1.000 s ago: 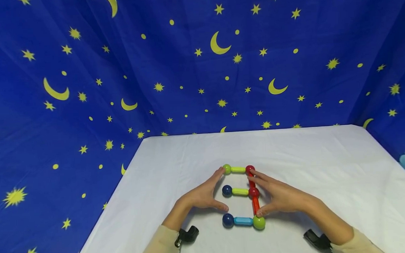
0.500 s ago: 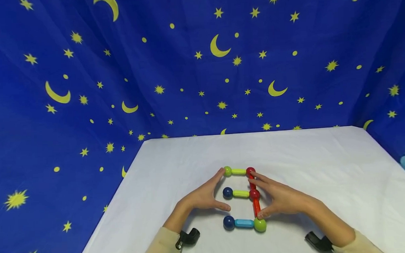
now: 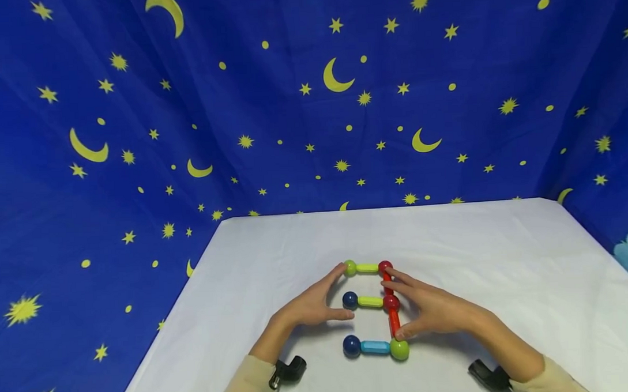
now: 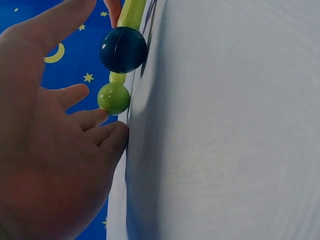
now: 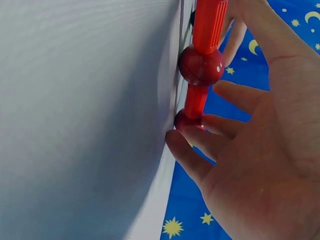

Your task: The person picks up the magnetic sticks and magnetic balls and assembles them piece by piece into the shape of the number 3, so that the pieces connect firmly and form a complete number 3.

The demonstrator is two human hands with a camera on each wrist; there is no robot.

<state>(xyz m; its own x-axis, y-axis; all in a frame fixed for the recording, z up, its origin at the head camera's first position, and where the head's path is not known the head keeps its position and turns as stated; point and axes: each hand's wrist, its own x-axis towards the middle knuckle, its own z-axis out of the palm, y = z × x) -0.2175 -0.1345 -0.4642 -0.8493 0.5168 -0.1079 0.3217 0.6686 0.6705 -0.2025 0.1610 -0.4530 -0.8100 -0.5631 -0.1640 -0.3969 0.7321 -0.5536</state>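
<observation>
A ball-and-rod building toy lies on the white cloth between both hands. Its right side runs from a far red ball (image 3: pixel 385 267) through a middle red ball (image 3: pixel 391 302) to a near green ball (image 3: pixel 399 349), joined by red rods (image 3: pixel 394 322). Two yellow-green rods (image 3: pixel 371 302) and a light blue rod (image 3: pixel 375 347) reach left to a small green ball (image 3: pixel 350 268) and two dark blue balls (image 3: pixel 350 300). My left hand (image 3: pixel 311 303) touches the small green ball with its fingertips, thumb near the middle blue ball. My right hand (image 3: pixel 437 307) has fingertips at the far red ball, thumb at the near green one.
The white-clothed table (image 3: pixel 274 238) extends behind and to both sides. A blue curtain (image 3: pixel 290 104) with yellow moons and stars hangs behind it and along the sides. Black wrist-camera mounts (image 3: pixel 289 371) sit at both wrists, below beige sleeves.
My left thumb has lifted away from the near blue ball toward the middle one. The right hand and the toy keep their places; the head view has shifted slightly.
</observation>
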